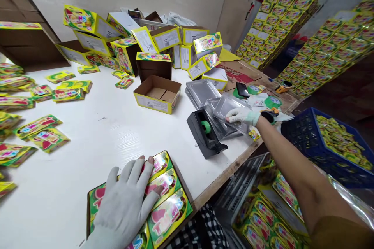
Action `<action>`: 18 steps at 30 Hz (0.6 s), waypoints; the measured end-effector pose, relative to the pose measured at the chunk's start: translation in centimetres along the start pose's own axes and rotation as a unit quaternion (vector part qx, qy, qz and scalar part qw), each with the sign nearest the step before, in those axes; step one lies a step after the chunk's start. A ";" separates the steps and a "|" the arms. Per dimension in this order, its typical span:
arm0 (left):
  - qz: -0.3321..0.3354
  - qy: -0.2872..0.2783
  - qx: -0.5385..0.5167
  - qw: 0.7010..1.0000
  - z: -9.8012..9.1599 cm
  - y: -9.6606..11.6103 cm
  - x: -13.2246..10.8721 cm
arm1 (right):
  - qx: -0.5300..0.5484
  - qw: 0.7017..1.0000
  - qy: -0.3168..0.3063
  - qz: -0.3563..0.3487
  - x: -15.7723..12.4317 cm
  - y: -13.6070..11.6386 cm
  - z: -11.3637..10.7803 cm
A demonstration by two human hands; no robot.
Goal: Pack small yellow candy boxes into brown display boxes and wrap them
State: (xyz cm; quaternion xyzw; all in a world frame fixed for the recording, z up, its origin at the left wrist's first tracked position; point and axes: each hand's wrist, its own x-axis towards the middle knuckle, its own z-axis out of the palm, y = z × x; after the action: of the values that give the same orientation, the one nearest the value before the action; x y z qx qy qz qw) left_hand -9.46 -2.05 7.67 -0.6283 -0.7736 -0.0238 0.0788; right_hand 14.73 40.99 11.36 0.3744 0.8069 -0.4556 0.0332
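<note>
My left hand (125,198), in a whitish glove with bare fingertips, lies spread and flat on top of a shallow box of green and yellow candy packs (169,212) at the table's front edge. The packs sit in rows inside the box; the hand hides part of them. Farther right, my gloved right hand (242,116) pinches the near edge of a clear plastic lid (230,105). More clear plastic lids (203,91) are stacked under and beside it. Just left of this hand stands a black tape dispenser (201,134) with a green roll.
Loose candy packs (48,138) lie along the left of the white table (117,124). An open carton (157,95) stands mid-table, with a heap of cartons (166,39) behind. Green tape rolls (273,102) lie at right. A blue crate (318,140) and tall box stacks (330,46) stand beyond.
</note>
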 end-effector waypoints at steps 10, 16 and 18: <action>0.004 -0.003 0.003 1.000 0.1 -0.1 0.0 | -0.016 1.000 0.005 0.004 0.7 1.2 -0.1; -0.003 0.003 -0.002 1.000 -0.2 0.2 0.0 | -0.100 0.992 0.057 -0.042 -0.1 0.5 0.9; -0.009 0.006 -0.009 1.000 -0.4 0.2 0.0 | -0.143 0.983 0.090 -0.077 -0.6 -0.1 1.5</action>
State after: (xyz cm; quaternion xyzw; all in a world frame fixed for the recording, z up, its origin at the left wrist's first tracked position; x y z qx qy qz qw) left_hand -9.19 -2.01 8.08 -0.6222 -0.7782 -0.0356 0.0775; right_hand 14.68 39.51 10.76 0.3423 0.8896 -0.3016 -0.0214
